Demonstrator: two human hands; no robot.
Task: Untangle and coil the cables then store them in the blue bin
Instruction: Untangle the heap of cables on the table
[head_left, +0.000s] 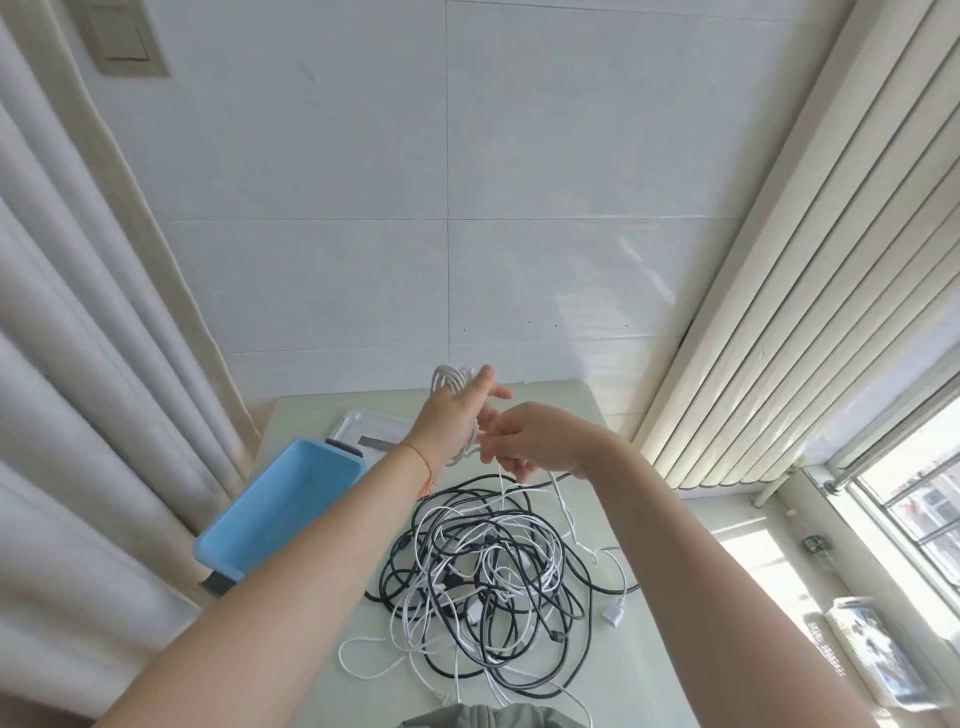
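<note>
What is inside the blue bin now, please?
The visible inside of the blue bin shows no cables. Its near corner is covered by the left forearm, so that part cannot be seen. The tangled cables lie beside it.

Pale green tabletop (613, 691) is carrying a tangle of black & white cables (483, 577) in the centre, a blue bin (270, 504) at left edge, and a white tray (363, 423) lying behind the bin.
</note>
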